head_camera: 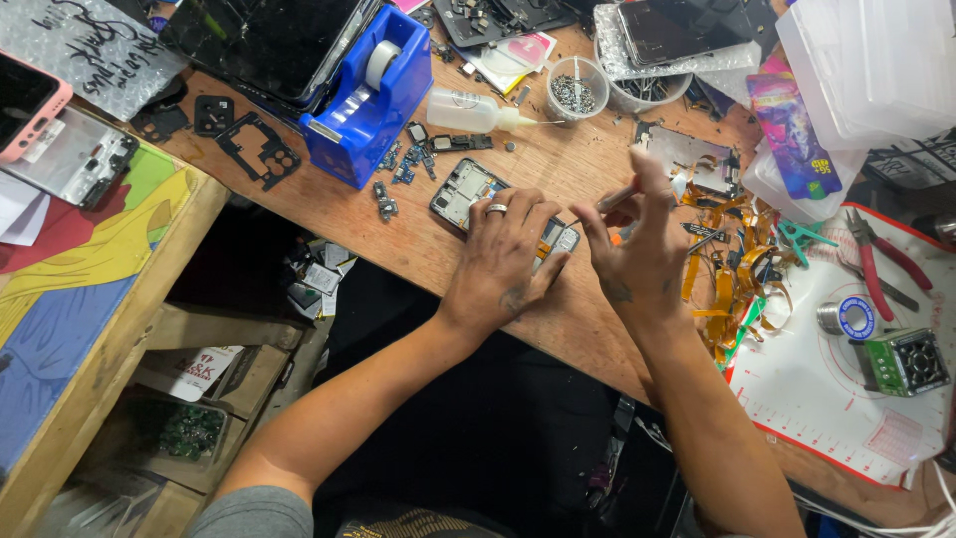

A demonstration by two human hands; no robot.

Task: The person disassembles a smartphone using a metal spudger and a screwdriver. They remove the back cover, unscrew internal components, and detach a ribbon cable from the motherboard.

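An opened phone chassis with its insides bare lies on the wooden bench. My left hand, a ring on one finger, presses flat on the chassis and covers its near half. My right hand is raised just to the right of it, pinching thin metal tweezers whose tip points down toward the phone near my left fingertips. The part under my left palm is hidden.
A blue tape dispenser, a white squeeze bottle and a cup of screws stand behind. Orange flex ribbons, red pliers, a solder spool and a small fan lie right on a white mat. Phones and frames crowd the left.
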